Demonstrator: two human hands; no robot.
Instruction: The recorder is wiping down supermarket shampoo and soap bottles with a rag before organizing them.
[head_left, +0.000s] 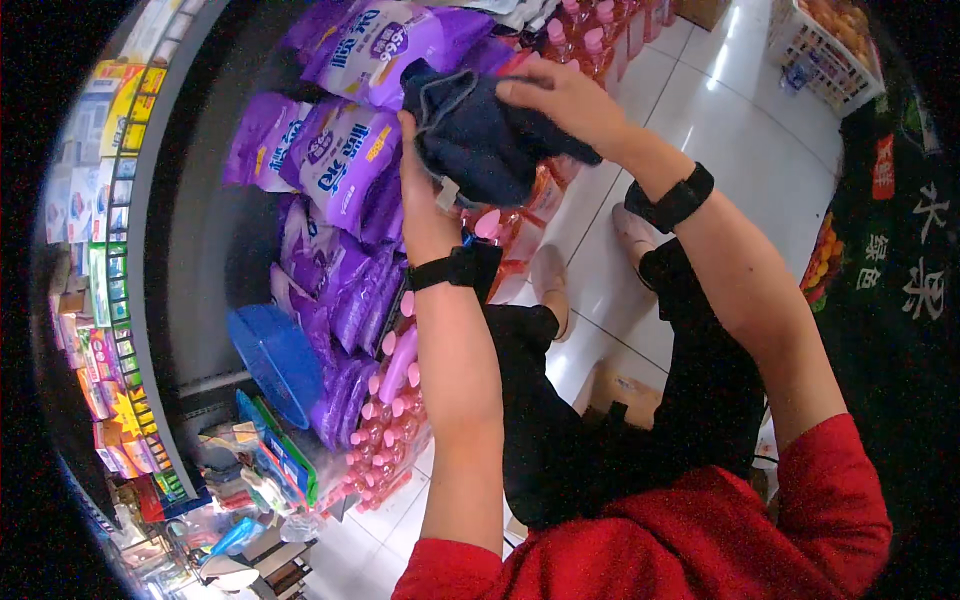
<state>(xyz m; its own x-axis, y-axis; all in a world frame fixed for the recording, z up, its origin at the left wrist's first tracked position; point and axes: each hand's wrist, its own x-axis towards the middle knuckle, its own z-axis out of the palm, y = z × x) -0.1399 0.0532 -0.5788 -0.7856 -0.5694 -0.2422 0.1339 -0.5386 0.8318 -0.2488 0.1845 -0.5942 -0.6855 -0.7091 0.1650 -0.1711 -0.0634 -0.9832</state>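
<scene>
A dark navy cloth item with a pale stitched edge and a small white tag is held up between my hands. My left hand grips it from the left side, thumb up along the cloth and the other fingers hidden behind it. At the upper right edge, my right hand pinches the fabric between thumb and fingers. Directly behind and left of the cloth lie stacked purple laundry detergent bags. Pink-capped bottles of pink liquid stand below it, partly covered by the cloth and my left wrist.
A blue plastic basin leans against the bags. Shelves of boxed goods run along the left. A white plastic basket sits at the upper right, near a dark printed panel. A cardboard box is on the tiled floor.
</scene>
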